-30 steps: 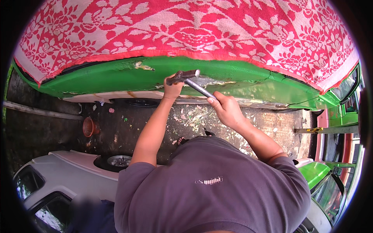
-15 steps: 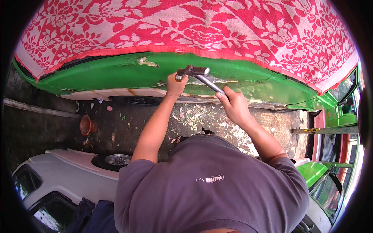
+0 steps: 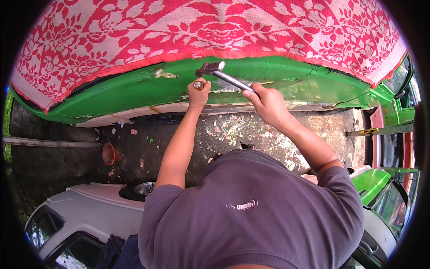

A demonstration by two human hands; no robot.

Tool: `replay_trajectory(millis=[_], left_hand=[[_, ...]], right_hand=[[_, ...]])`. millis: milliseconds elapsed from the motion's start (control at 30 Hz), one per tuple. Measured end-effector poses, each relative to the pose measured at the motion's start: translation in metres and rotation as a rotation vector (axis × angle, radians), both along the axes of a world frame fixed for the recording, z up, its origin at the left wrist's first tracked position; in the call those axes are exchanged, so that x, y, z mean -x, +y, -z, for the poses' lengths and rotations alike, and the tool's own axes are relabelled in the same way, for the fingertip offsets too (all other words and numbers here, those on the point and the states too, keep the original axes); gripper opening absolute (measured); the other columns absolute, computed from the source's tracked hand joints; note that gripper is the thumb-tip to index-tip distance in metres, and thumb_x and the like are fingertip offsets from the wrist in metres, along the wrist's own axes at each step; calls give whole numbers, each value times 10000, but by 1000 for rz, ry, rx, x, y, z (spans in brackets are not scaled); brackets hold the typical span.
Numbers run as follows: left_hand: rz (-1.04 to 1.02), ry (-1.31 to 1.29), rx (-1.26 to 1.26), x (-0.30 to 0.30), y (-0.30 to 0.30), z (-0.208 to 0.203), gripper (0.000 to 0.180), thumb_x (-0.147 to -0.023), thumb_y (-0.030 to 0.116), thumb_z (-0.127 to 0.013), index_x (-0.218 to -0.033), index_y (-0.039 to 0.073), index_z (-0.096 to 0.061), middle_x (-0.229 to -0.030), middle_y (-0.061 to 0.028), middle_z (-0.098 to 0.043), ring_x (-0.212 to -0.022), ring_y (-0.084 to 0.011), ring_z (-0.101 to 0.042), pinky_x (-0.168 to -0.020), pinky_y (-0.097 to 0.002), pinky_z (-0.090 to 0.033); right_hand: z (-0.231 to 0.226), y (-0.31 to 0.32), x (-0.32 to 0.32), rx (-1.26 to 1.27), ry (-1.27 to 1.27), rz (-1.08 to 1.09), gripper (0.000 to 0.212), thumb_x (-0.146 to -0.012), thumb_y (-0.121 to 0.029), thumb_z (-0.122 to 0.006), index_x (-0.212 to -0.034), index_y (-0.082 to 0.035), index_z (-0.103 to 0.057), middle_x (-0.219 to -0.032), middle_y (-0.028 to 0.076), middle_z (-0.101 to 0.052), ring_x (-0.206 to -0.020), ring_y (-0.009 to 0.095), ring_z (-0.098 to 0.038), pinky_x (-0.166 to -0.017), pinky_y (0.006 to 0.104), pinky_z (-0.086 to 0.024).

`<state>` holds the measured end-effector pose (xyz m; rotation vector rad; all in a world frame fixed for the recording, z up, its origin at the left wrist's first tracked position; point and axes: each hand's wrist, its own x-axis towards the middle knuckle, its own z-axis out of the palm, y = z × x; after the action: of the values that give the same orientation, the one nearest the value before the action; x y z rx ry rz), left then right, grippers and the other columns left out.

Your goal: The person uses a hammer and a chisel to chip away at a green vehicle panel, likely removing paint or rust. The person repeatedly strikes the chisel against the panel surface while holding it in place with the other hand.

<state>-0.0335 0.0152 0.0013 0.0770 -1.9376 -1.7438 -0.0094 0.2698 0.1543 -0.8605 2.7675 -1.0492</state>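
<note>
One hammer [image 3: 229, 78], one round-butted tool [image 3: 198, 84], two hands [image 3: 271, 106] (bare); one bucket [image 3: 110, 154]

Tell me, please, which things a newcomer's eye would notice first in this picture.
Probably the large red-and-pink floral cloth first, spread over the green vehicle across the top. Next, near the upper middle, the right hand grips a hammer, while the left hand holds a round-ended tool. Between the forearms, pale flakes lie scattered on the ground.
</note>
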Motion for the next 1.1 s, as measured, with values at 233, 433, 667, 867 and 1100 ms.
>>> replay_trajectory(millis=[233,433,667,867,1100], left_hand=[[-44,-79,-122,-5,-2,10,119,-786,10,-633,-694,21,-557,-667,57,-529,-616,-32,-475,-547,-238,-387],[-6,-94,-123,-3,2,-7,186,-795,29,-653,-662,33,-522,-671,55,-519,-625,-34,-474,-552,-236,-394],[-37,-104,-135,-2,3,0,182,-792,35,-661,-668,37,-528,-645,56,-521,-591,-33,-473,-537,-239,-388],[-84,-102,-49,0,-2,0,138,-786,28,-670,-701,27,-561,-672,50,-536,-628,-34,-480,-561,-231,-399],[10,-122,-58,-3,4,-6,156,-782,30,-647,-666,27,-543,-633,63,-487,-592,-38,-440,-540,-242,-371]], right_hand=[[3,-1,-2,-73,3,-13,412,-951,-452,-485,-846,-60,-559,-624,184,-589,-646,415,-597,-586,517,-451],[16,-1,11,-88,-8,-44,408,-953,-437,-494,-848,-46,-550,-627,190,-583,-657,415,-597,-590,512,-439],[16,-9,22,-96,13,-73,395,-959,-418,-497,-860,-41,-558,-605,187,-567,-615,412,-579,-568,488,-435],[14,-3,12,-67,-121,-26,420,-956,-443,-485,-850,-45,-565,-627,193,-584,-659,414,-600,-597,506,-446],[23,-3,10,-63,-80,-19,412,-958,-438,-485,-842,-49,-558,-632,198,-581,-657,416,-597,-595,507,-436]])
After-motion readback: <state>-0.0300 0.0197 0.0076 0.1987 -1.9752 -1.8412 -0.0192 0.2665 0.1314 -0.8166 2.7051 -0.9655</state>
